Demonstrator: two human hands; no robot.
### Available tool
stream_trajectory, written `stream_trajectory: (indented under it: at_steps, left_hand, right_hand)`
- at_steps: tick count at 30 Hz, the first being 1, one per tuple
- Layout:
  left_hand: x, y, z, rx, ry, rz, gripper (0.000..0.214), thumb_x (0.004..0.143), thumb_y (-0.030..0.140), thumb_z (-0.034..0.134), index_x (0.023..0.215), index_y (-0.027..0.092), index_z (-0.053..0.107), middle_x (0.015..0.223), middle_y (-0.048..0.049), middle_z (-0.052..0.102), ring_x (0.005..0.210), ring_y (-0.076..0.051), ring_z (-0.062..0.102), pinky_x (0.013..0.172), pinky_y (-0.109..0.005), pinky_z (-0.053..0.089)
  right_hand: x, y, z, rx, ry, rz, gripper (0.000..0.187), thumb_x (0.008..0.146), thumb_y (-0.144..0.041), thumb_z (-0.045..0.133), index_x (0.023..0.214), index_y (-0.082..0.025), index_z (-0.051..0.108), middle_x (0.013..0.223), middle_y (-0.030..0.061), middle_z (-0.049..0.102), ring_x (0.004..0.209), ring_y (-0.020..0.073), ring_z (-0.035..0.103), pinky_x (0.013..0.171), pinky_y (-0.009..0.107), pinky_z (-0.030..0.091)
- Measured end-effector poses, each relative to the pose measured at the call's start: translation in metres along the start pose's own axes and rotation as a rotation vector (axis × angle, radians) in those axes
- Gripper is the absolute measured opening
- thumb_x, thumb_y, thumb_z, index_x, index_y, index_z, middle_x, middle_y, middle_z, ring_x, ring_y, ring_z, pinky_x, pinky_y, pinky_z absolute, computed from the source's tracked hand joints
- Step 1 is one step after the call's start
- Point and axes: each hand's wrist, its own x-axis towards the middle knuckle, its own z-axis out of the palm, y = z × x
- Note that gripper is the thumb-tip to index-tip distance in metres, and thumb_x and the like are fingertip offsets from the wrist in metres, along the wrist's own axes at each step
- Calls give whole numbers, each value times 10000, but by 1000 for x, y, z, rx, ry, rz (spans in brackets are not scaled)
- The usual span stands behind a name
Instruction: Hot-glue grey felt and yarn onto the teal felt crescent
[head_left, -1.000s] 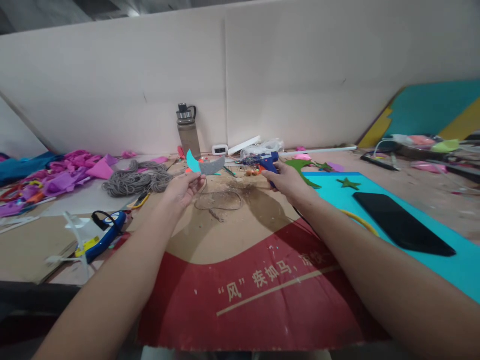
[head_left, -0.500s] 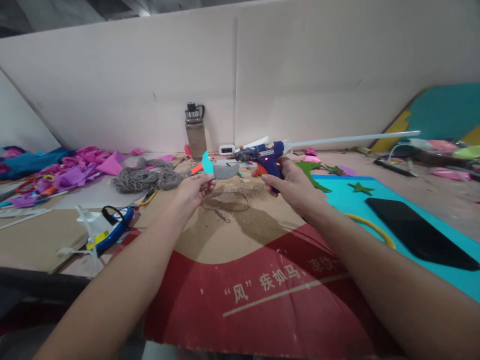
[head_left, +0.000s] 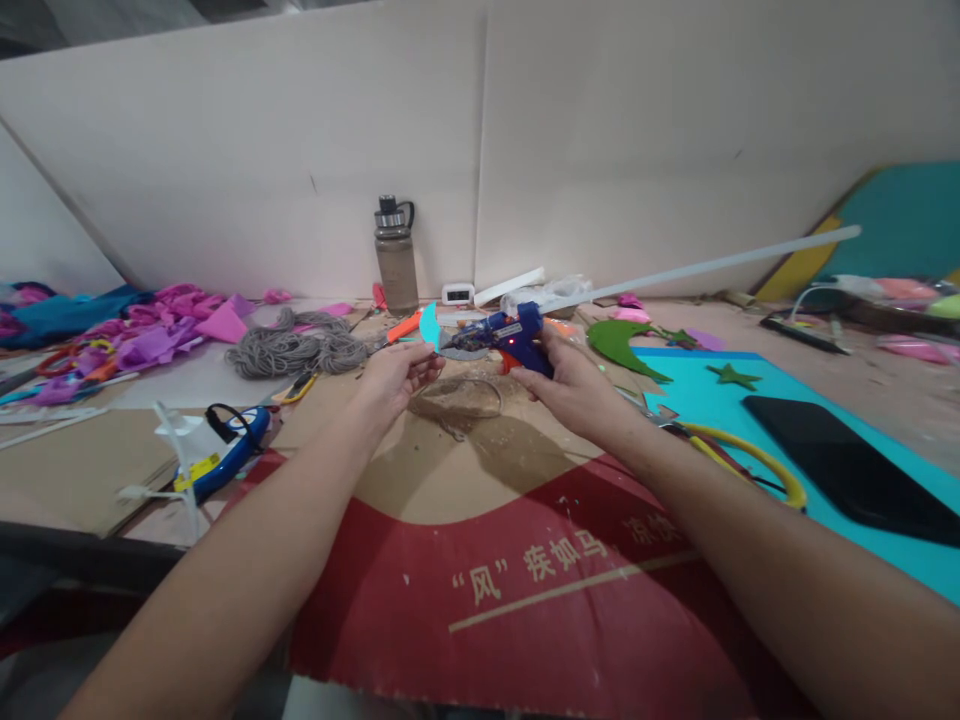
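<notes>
My left hand [head_left: 405, 378] pinches a small turquoise cut-out [head_left: 430, 327], with a grey flat piece [head_left: 463, 353] beside it, partly hidden. My right hand [head_left: 570, 380] is wrapped round the handle of a blue hot glue gun [head_left: 517, 332]. The gun's nozzle points left, close over the grey piece; whether it touches cannot be made out. A small red light glows on its body. From its back a long white glue stick [head_left: 705, 265] slants up to the right. Below the hands a thin wire-like loop [head_left: 457, 398] lies on the cardboard [head_left: 600, 620].
Left are grey cord [head_left: 296, 345], pink and purple felt scraps [head_left: 176, 325] and a blue power strip [head_left: 238, 450]. Behind stands a bottle [head_left: 396, 260]. Yellow-handled scissors [head_left: 780, 470], a black phone [head_left: 847, 465] and a green crescent [head_left: 624, 347] lie on the right.
The glue gun has moved left, bringing its nozzle over the grey piece, and tilted so its glue stick rises more steeply. My left hand keeps its pinch, slightly shifted right in view.
</notes>
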Motion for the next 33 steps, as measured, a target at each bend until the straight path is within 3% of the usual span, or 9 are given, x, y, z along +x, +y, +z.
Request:
stream_trajectory:
  at_steps: [3,9,15,33]
  left_hand:
    - [0,0,0,39,23,-11,35,746,86,660,737,97,629,626,-52,665,563,-110,663,459,-149,448]
    - [-5,2,3,92,43,-4,66,721,119,696,757,101,644,647,-40,670,517,-70,631,359,-113,315]
    - [-4,1,3,107,36,7,84,708,138,703,761,102,649,664,-47,675,527,-77,634,354,-118,310]
    - [-6,2,5,95,8,21,107,681,133,717,758,97,653,664,-50,667,517,-70,617,348,-121,275]
  right_hand:
    - [-2,-3,0,-53,15,-11,448,849,-287,540,1283,-186,489,1135,116,643,1183,298,541,1024,536,423]
    - [-4,-6,-1,-176,24,-3,508,853,-302,527,1339,-177,448,1342,144,536,1224,297,519,1051,514,398]
    - [-7,-11,-3,-281,-2,-13,478,865,-300,500,1318,-157,447,1263,158,585,1150,309,570,971,493,463]
    - [-7,-11,-3,-279,11,-56,510,874,-293,494,1372,-200,429,1313,142,560,1217,319,524,1022,532,409]
